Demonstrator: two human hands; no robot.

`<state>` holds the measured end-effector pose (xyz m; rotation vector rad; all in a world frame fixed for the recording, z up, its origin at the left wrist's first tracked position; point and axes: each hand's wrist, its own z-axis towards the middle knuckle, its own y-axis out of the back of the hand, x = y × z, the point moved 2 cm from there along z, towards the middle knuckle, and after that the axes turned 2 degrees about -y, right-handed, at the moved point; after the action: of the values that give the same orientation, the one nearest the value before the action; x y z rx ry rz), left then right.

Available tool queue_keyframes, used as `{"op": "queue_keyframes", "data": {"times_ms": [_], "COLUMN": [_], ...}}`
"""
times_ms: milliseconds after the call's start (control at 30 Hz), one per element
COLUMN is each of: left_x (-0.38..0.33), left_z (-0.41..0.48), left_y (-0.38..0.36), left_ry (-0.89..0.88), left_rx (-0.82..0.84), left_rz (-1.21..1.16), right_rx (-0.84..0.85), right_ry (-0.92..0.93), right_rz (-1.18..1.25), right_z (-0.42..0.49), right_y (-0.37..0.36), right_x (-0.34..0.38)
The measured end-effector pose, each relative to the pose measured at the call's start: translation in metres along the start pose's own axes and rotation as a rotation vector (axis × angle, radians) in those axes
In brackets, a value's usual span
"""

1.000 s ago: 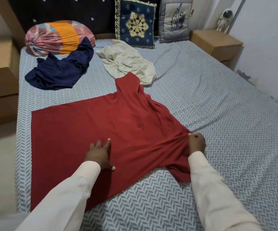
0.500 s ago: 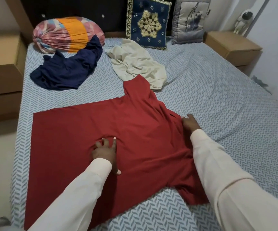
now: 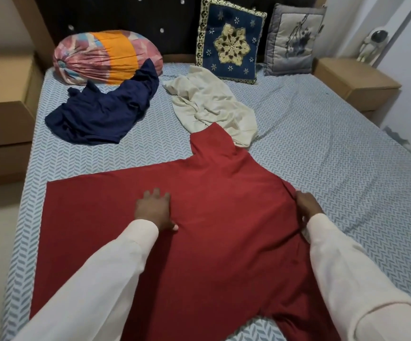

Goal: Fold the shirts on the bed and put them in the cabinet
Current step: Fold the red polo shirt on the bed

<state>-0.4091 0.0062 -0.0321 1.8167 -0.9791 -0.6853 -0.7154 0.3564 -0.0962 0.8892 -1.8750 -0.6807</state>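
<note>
1. Red shirt (image 3: 224, 217) spread flat over near half of bed (image 3: 334, 148). Far sleeve (image 3: 211, 143) lying on the edge of cream shirt (image 3: 211, 107). Navy shirt (image 3: 106, 112) crumpled up by the head end, well apart from the red one.
2. Left hand (image 3: 154, 210): pressed flat on mid-body of red shirt, fingers spread, nothing gripped.
3. Right hand (image 3: 306, 204): at the bunched right edge nr the shoulder, fingers bent onto the fabric. Can't tell if pinching or only pressing.
4. Risk: pulling right side over w/o enough weight under left hand. Likely result is the whole shirt dragged across the sheet & a crooked fold.
5. Risk: folding over the bunching at right edge w/o smoothing first. Creases prob. trapped inside.
6. Risk: lifting far sleeve while touching cream shirt. Cream one may get snagged & dragged along.
7. Risk: near part of red shirt under right forearm, running out of view. No telling how it lies, so may fold in uneven.
8. Cabinet not made out in view. Other two shirts unfolded, so early in the job by the look of it.
</note>
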Motion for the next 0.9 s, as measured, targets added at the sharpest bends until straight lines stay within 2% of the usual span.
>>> {"op": "queue_keyframes", "data": {"times_ms": [167,333,467,600,700,733,800,833,867,900], "left_x": [0.006,0.003,0.003,0.003,0.003,0.004,0.003,0.004,0.004,0.005], "left_z": [0.033,0.051,0.059,0.065,0.066,0.066,0.066,0.066,0.066,0.067], "left_y": [0.000,0.001,-0.001,-0.004,-0.004,-0.004,-0.004,-0.004,-0.005,-0.006], "left_ry": [0.054,0.078,0.091,0.091,0.088,0.089,0.086,0.081,0.077,0.075], "left_rx": [0.140,0.205,0.236,0.245,0.243,0.243,0.237,0.232,0.225,0.217], "left_rz": [0.013,0.006,0.002,0.006,0.006,0.007,0.014,0.017,0.014,0.010], "right_rx": [0.125,-0.100,-0.015,-0.244,-0.477,-0.438,-0.102,0.099,0.225,0.244], "right_ry": [0.032,0.202,0.250,0.191,0.372,0.485,0.658,0.663,0.657,0.655], "right_rz": [-0.297,-0.359,-0.398,-0.396,-0.417,-0.360,-0.209,-0.199,-0.226,-0.271], "right_z": [0.020,0.012,0.019,0.023,0.004,-0.008,-0.030,-0.035,-0.035,-0.031], "right_y": [0.013,-0.014,-0.051,-0.053,-0.063,-0.072,-0.099,-0.112,-0.121,-0.124], "right_x": [0.032,0.105,0.137,0.145,0.165,0.174,0.187,0.191,0.192,0.195]}}
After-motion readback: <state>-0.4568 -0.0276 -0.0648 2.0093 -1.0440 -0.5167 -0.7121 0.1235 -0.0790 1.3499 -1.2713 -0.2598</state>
